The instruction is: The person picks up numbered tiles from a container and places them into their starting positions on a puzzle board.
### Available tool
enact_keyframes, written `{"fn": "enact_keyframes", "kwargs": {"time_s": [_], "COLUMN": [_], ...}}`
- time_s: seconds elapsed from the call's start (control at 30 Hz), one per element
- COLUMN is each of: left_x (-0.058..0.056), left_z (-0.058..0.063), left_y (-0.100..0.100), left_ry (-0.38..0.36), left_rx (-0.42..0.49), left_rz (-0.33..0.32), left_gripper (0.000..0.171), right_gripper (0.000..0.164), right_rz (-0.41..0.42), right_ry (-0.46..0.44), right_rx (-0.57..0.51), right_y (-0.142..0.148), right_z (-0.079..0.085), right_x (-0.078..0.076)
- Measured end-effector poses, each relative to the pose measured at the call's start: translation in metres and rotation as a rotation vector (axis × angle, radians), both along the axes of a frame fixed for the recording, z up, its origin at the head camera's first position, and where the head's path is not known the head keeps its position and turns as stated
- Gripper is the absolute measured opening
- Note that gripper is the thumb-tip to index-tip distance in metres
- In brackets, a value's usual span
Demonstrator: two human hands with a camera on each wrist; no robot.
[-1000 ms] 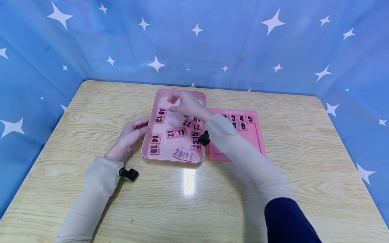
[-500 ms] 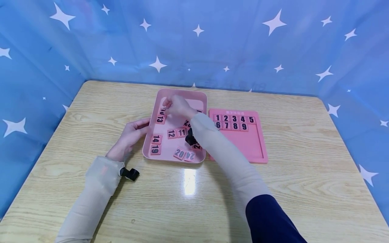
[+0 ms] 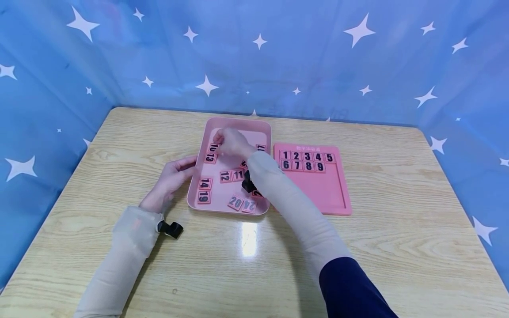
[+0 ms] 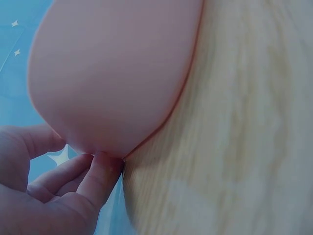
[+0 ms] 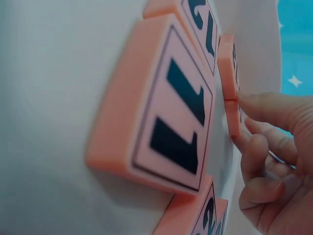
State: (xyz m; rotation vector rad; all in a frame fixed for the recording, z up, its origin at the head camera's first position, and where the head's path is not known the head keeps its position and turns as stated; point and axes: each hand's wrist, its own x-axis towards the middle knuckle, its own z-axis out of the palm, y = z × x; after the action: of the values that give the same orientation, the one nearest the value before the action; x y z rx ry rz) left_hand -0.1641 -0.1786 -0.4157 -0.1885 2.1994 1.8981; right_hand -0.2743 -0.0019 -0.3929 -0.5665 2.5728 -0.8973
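Note:
My right hand (image 3: pixel 232 142) reaches into the pink tray (image 3: pixel 191 201) at its upper left. In the right wrist view, its thumb and a finger pinch the number 10 tile (image 5: pixel 233 117) at opposite edges. The 13 tile (image 3: pixel 210 157) lies right against that tile. My left hand (image 3: pixel 172 174) rests at the tray's left side, its fingertips (image 4: pixel 105 159) touching the outer wall with fingers loosely extended. To the right of the tray is a pink number puzzle board (image 3: pixel 314 190), with tiles 1 to 9 set in its top two rows.
Several loose number tiles lie in the tray, among them the 11 tile (image 3: pixel 238 175), the 14 tile (image 3: pixel 205 183) and the 20 tile (image 3: pixel 236 202). The right forearm covers part of the tray's right side. A blue star-patterned curtain (image 3: pixel 226 53) surrounds the wooden table (image 3: pixel 397 212).
My right hand has moved left and slightly down inside the tray to the 10 tile, baring the board's tiles 1 and 6. The left hand has stayed at the tray's side.

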Motion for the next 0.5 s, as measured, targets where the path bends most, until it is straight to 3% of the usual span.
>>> {"fn": "enact_keyframes", "kwargs": {"time_s": [0.13, 0.5], "left_x": [-0.0007, -0.0002], "left_z": [0.0001, 0.0056], "left_y": [0.0012, 0.0048], "left_ry": [0.005, 0.009], "left_rx": [-0.001, 0.019], "left_rz": [-0.001, -0.016], "left_gripper": [0.046, 0.046], "right_gripper": [0.027, 0.026], "right_rz": [-0.026, 0.018], "right_ry": [-0.006, 0.051], "right_rx": [0.005, 0.033], "right_y": [0.0022, 0.0045], "right_z": [0.0, -0.0007], "right_x": [-0.0005, -0.0026]}}
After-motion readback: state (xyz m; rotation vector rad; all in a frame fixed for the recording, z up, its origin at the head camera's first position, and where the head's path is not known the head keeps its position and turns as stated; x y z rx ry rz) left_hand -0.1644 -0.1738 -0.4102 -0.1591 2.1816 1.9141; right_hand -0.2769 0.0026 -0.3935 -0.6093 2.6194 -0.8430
